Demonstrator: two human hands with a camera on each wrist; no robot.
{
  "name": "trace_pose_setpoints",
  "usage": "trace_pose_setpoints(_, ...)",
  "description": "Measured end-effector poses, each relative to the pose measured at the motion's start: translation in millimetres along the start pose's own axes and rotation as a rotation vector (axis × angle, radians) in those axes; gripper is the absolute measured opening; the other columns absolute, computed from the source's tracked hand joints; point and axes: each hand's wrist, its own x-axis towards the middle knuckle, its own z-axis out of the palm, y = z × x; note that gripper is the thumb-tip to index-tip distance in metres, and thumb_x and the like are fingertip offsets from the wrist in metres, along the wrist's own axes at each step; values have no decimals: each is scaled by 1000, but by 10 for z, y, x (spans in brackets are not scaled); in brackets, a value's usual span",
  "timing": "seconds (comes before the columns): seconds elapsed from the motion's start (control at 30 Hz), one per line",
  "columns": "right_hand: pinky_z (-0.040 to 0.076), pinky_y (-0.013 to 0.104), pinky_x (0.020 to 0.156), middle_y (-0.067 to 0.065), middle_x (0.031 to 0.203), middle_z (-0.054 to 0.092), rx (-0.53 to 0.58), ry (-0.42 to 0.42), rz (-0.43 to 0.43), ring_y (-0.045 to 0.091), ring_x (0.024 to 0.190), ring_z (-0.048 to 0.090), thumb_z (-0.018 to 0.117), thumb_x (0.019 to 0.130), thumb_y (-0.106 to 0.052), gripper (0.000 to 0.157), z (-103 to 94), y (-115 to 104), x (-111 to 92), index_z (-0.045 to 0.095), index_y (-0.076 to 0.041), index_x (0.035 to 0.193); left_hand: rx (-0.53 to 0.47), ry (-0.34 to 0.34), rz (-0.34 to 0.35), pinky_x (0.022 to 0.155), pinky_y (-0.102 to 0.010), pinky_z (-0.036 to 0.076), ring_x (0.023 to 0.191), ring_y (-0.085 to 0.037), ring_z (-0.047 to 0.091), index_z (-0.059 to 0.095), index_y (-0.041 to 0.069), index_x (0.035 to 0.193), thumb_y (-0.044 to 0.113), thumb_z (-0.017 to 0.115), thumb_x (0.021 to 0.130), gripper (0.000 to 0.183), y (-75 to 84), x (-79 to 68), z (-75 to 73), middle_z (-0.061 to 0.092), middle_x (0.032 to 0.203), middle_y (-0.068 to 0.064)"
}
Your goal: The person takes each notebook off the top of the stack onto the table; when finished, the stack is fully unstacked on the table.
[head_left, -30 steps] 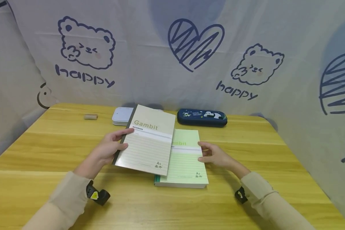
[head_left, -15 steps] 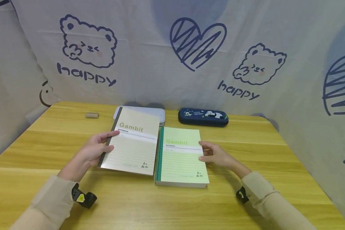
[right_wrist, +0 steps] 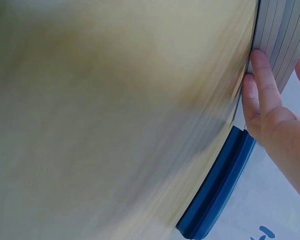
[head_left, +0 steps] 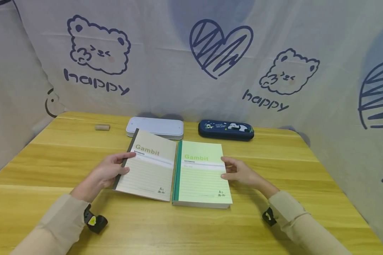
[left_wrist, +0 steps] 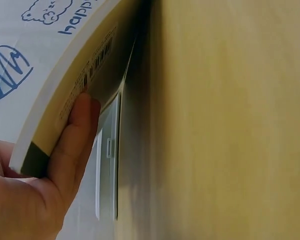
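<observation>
The beige notebook is held at its dark spine by the left hand, with two digits laid over the front cover and other fingers spread beneath against the back cover, near a barcode, as shown in the left wrist view. The spine side is raised off the wooden table, so the notebook is tilted, and its opposite edge is brought close beside the green spine of the green notebook; whether the two touch cannot be told. The left forearm is angled inward from the lower left, covered by a pale left sleeve, with a black wrist device worn at the cuff. By the right hand, the right edge of the green notebook is touched; its fingers are extended and lightly bent, with fingertips set against the layered page edges, and nothing is clasped in the palm. The right forearm is slanted in from the lower right under a matching right sleeve. Farther out, a white case is seen behind the beige notebook, its front edge partly covered in the head view. To its right a navy panda case is placed, and to its left a small brown cylinder. Behind everything, a printed cloth is hung.
</observation>
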Motion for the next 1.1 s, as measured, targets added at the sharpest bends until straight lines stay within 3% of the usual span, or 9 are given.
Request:
trace_pose_setpoints(0.37, 37, 43, 92, 29, 126, 40, -6, 3, 3, 37, 109, 45, 63, 83, -6, 63, 6, -3, 5, 28, 14, 132, -7, -32, -16, 65, -32, 50, 77, -15, 56, 20, -6, 138, -16, 39, 85, 57, -24, 12, 45, 41, 118, -23)
trace_pose_setpoints(0.63, 36, 43, 92, 29, 125, 41, -1, 3, 3, 36, 108, 46, 63, 82, -6, 63, 4, -4, 7, 28, 14, 132, 38, -44, -78, 69, -33, 49, 82, -18, 55, 24, -5, 137, -14, 41, 86, 54, -27, 21, 25, 33, 125, -27)
trace_pose_setpoints(0.8, 36, 43, 92, 29, 124, 41, -2, 4, -2, 36, 107, 46, 63, 82, -6, 64, -2, 7, 10, 28, 14, 131, 164, -65, -56, 69, -32, 49, 86, -21, 52, 30, -7, 135, -12, 48, 84, 53, -25, 32, -19, 31, 128, -29)
trace_pose_setpoints(0.97, 37, 43, 91, 29, 123, 43, -3, 6, -3, 36, 106, 47, 64, 82, -7, 64, -5, 12, 11, 29, 13, 131, 339, -93, 8, 75, -32, 43, 99, -29, 44, 40, -10, 128, -9, 55, 79, 51, -21, 36, -74, 30, 130, -33)
trace_pose_setpoints(1.1, 37, 43, 91, 29, 123, 43, -12, 6, -2, 36, 106, 47, 64, 82, -8, 64, -9, 10, 9, 29, 13, 132, 403, -114, 32, 78, -34, 41, 101, -32, 40, 43, -11, 125, -7, 58, 78, 50, -16, 23, -120, 33, 127, -32)
